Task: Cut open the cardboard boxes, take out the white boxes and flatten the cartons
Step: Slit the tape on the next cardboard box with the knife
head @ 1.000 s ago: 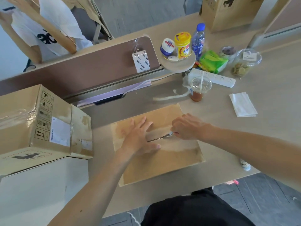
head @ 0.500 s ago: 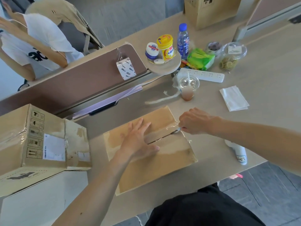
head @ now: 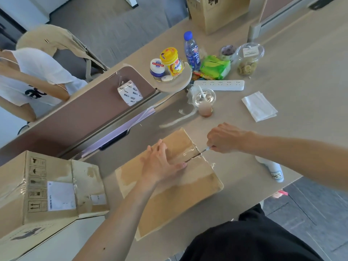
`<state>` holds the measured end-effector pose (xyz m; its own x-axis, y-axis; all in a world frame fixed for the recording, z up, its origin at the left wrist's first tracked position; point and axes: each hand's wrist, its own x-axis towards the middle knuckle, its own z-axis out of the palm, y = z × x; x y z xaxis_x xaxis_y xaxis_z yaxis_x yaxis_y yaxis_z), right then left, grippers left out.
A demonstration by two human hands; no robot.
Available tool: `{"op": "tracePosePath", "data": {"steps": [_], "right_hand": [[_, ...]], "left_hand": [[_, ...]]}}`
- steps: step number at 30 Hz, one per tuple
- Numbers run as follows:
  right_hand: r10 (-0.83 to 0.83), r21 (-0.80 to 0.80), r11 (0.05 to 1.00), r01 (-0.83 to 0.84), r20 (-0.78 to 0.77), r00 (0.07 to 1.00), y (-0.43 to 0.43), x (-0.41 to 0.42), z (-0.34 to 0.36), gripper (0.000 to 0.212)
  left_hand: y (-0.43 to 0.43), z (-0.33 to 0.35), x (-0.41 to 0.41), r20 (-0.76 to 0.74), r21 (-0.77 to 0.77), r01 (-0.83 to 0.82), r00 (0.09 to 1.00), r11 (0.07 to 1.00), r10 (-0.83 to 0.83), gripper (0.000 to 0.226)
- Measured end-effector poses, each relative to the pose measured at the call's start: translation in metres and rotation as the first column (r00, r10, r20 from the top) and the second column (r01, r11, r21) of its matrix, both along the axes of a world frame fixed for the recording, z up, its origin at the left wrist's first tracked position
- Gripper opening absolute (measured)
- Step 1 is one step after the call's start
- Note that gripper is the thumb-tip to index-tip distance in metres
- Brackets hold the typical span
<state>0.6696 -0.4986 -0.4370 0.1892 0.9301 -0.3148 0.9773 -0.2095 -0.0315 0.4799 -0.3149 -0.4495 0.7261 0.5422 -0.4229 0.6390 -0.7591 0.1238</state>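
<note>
Left hand (head: 163, 164) lies flat and open on the box (head: 169, 185), fingers spread, gripping nothing. It's a clamp: weight on the near flap so the box doesn't slide or buckle under the cut. Fingers sit beside the seam, not across it, which keeps them out of the blade's line.

Right hand (head: 224, 138) is closed around a thin blade (head: 202, 151), probably a small knife or cutter; too small to tell. The tip is at the right end of the taped seam, just off the box edge, so I'd judge the top-seam cut is about finished. Seam shows as a dark slit under the glossy tape.

Box sits on the desk (head: 282, 129) in front of the person, flaps closed, no white box visible yet.

Second box (head: 47, 187), taped, waits at left on something white. Cup (head: 204, 102) and power strip (head: 219, 85) stand behind, clear of the cut line.
</note>
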Motion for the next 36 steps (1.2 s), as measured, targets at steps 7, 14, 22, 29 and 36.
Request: {"op": "tracePosePath", "data": {"steps": [7,14,22,29,36], "right_hand": [[-0.237,0.165,0.942,0.294,-0.296,0.925,-0.026,-0.001,-0.012,0.04],[-0.395,0.143,0.678,0.721,-0.756,0.522,-0.035,-0.033,-0.04,0.013],[-0.34,0.191,0.538,0.821,-0.842,0.418,-0.027,-0.057,-0.054,0.032],[-0.351,0.176,0.54,0.823,-0.842,0.41,-0.025,-0.059,-0.05,0.031],[-0.353,0.195,0.543,0.817,-0.83,0.433,-0.026,-0.061,-0.052,0.03]], "left_hand": [[0.002,0.005,0.009,-0.033,0.14,0.188,0.982,0.972,-0.185,0.087],[0.003,0.002,0.018,-0.094,0.213,0.326,0.945,0.921,-0.313,0.097],[0.0,-0.005,0.023,-0.161,0.253,0.365,0.929,0.896,-0.333,0.101],[-0.001,-0.003,0.022,-0.202,0.195,0.329,0.935,0.924,-0.29,0.098],[-0.005,0.002,0.023,-0.201,0.18,0.312,0.94,0.933,-0.276,0.113]]}}
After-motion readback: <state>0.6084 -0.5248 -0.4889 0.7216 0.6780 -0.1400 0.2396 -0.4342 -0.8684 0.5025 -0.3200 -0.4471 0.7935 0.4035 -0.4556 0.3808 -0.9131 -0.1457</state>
